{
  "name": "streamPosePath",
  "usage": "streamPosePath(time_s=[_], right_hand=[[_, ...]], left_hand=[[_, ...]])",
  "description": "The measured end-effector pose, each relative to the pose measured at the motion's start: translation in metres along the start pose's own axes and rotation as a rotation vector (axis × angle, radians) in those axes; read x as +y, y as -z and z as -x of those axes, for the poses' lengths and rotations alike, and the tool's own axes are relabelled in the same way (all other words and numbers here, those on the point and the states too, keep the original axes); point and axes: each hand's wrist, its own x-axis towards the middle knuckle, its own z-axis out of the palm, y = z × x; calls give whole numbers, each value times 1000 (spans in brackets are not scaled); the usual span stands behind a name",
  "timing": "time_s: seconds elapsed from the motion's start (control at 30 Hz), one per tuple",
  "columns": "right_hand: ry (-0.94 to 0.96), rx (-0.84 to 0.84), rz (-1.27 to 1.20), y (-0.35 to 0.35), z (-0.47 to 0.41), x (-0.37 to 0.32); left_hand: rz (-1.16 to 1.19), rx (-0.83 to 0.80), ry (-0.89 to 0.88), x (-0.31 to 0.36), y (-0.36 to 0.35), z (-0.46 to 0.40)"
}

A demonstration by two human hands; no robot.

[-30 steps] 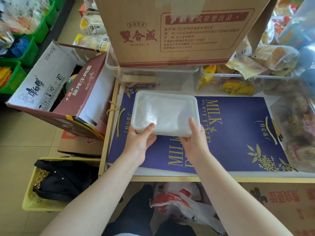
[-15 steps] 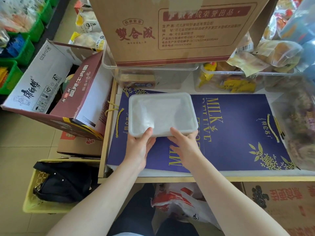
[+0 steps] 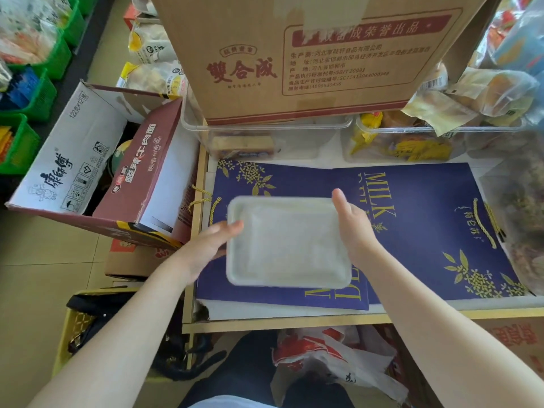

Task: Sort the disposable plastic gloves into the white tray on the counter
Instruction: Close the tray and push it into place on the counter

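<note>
The white tray (image 3: 235, 278) sits just over the dark blue paper bag (image 3: 426, 231) on the counter. Inside it lies a flat layer of cloudy, crinkled plastic (image 3: 288, 242), apparently the disposable gloves; single gloves cannot be told apart. My left hand (image 3: 212, 245) grips the tray's left edge, thumb on the rim and fingers underneath. My right hand (image 3: 353, 228) holds the right edge, thumb pointing up along the rim. Whether the tray touches the bag or is slightly lifted is unclear.
A large cardboard box (image 3: 309, 54) stands on clear bins (image 3: 265, 139) of packaged snacks behind the bag. More bagged food (image 3: 524, 216) crowds the right side. An open noodle carton (image 3: 88, 160) and a yellow basket (image 3: 70, 334) with a black bag sit on the floor at left.
The tray has come toward me, down the blue bag. My hands have shifted from its near edge to its left and right sides.
</note>
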Motion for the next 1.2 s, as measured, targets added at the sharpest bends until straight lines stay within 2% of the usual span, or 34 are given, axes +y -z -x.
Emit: streamPosePath(time_s=[0.1, 0.23, 0.37, 0.53, 0.63, 0.7, 0.77, 0.9, 1.07, 1.2], right_hand=[[28, -97, 62, -11, 2, -1], [-22, -117, 10, -21, -2, -1], [-98, -124, -23, -23, -12, 6], [-188, -163, -59, -19, -21, 6], [-74, -161, 30, -17, -14, 12], [16, -66, 238, -16, -9, 22], [46, -15, 285, -16, -7, 29], [2, 37, 91, -19, -12, 24], [-11, 104, 18, -28, -23, 17], [-38, 85, -103, -30, -29, 16]], left_hand=[[-20, 202, -21, 16, -5, -21], [-163, 393, -78, 17, -6, -39], [-92, 446, -96, 16, -10, -51], [-157, 484, -77, 30, -10, -66], [-163, 500, -89, 38, -6, -68], [-73, 512, -121, 41, -1, -70], [-60, 494, -167, 40, 5, -68], [-321, 597, -215, 21, 13, -48], [-227, 486, -154, 1, -2, -29], [-272, 606, -246, 3, -9, -37]])
